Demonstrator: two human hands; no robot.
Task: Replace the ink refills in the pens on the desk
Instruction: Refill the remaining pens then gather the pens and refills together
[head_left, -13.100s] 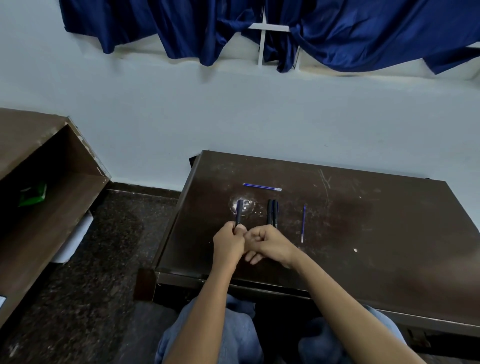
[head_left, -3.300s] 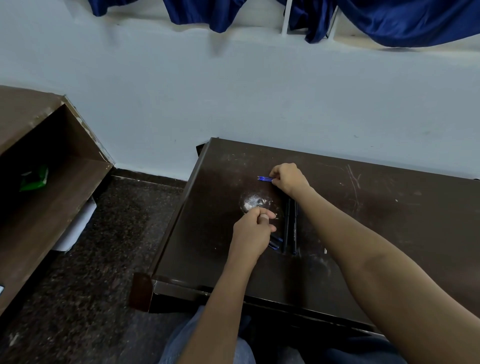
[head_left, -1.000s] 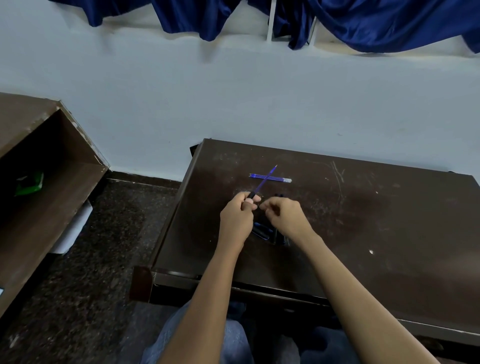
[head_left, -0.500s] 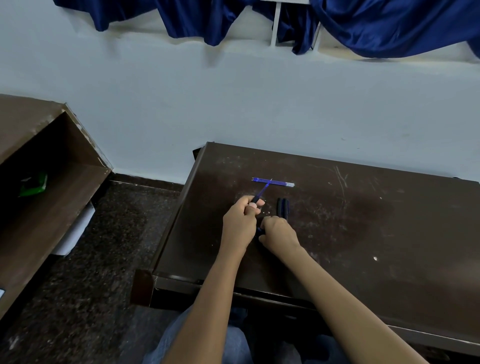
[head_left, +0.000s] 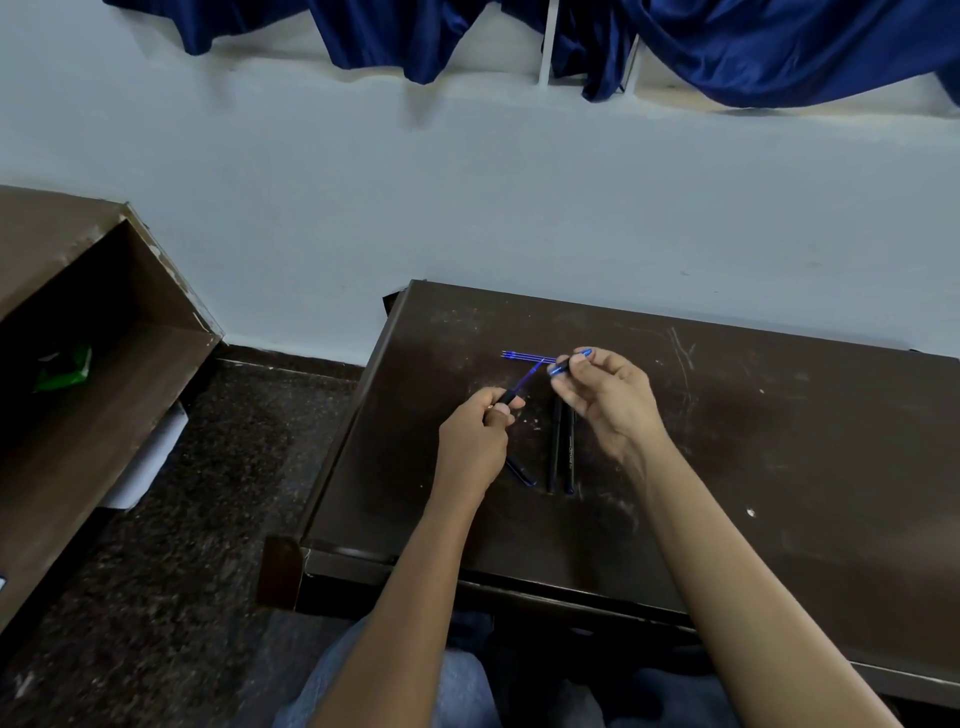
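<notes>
My left hand (head_left: 475, 439) grips a dark pen barrel (head_left: 506, 399) above the dark desk (head_left: 779, 467); a thin blue refill (head_left: 530, 375) sticks out of its far end, and the barrel's lower end shows below the hand. My right hand (head_left: 605, 397) pinches a small blue pen tip piece (head_left: 569, 362) close to the refill's point. Two dark pens (head_left: 562, 447) lie side by side on the desk between my hands. Spare blue refills (head_left: 524, 356) lie crosswise just beyond them.
A brown open shelf unit (head_left: 98, 374) with a green item (head_left: 65, 366) stands to the left, across dark speckled floor. A pale wall rises right behind the desk, with blue curtain (head_left: 753, 47) above. My knees sit under the desk's near edge.
My right hand rose from the desk beside the pens and now holds the small blue tip piece up near the refill's point. The left hand still holds the barrel.
</notes>
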